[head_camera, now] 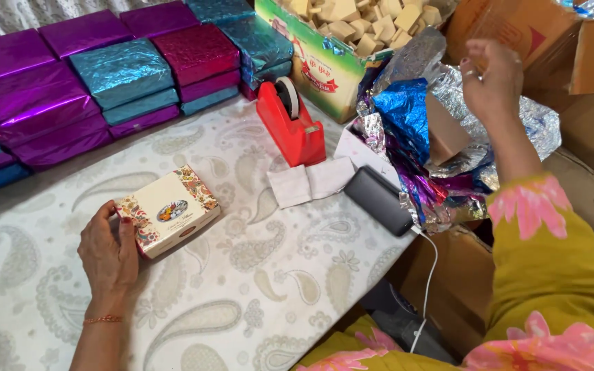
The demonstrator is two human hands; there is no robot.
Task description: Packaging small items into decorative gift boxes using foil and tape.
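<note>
My left hand (110, 253) grips the end of a small patterned box (168, 211) lying on the worktop (256, 288). My right hand (493, 79) hangs above the crumpled foil sheets (441, 130), fingers loosely curled, holding nothing.

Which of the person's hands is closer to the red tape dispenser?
Hard to call, roughly equal: the left hand holds the small box below-left of the red tape dispenser; the right hand is raised to its right.

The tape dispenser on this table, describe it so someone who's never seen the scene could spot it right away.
Start at the white paisley tablecloth and look to its far edge, beside the stacks of foil-wrapped boxes. The tape dispenser stands there, just in front of the green carton of small cardboard pieces. It is the only solid red plastic thing, with a roll of tape on top.
</note>
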